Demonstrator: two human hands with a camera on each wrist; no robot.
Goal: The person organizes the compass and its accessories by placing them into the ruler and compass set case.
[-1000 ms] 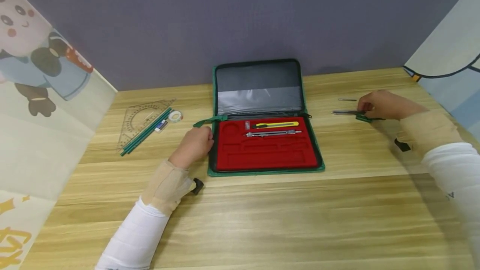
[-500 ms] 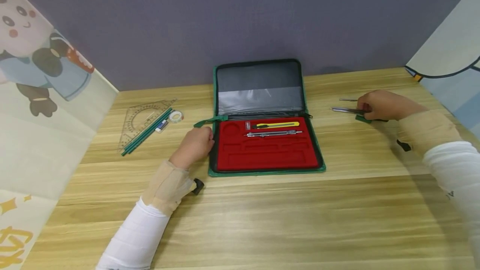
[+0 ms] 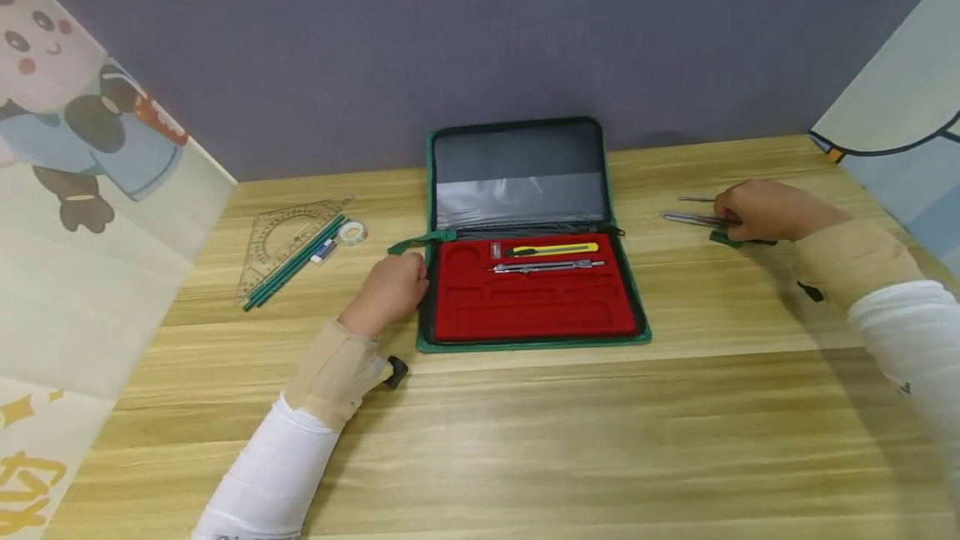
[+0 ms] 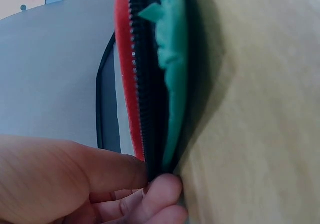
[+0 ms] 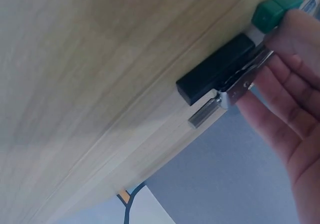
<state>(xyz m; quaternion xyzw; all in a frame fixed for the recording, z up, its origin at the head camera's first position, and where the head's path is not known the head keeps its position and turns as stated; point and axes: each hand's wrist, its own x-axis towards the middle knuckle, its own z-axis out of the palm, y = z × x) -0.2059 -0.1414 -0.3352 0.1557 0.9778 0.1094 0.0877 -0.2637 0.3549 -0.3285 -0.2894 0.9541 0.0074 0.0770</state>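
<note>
A green zip case (image 3: 534, 347) lies unfolded mid-table with a red moulded insert (image 3: 536, 326). My left hand (image 3: 386, 294) pinches its left zipped edge (image 4: 172, 83) between thumb and fingers. In the insert sit a yellow utility knife (image 3: 555, 250), a metal compass (image 3: 543, 267) and a tiny clear box (image 3: 495, 251). At the right, my right hand (image 3: 768, 211) grips a second metal compass (image 5: 245, 83), its legs pointing left in the head view. Beneath that hand lies a green-and-black block-like object (image 5: 217, 66), partly covered by the fingers.
A thin metal piece (image 3: 696, 198) lies behind the right hand's compass. Left of the case are a clear set square (image 3: 258, 236), green pencils (image 3: 294, 265), an eraser (image 3: 323, 252) and a tape roll (image 3: 352, 232). A grey partition (image 3: 517, 40) closes off the back.
The right hand has lifted and turned the compass slightly, so its legs now stand apart from the green-and-black object. My left hand stays at the case's edge.
</note>
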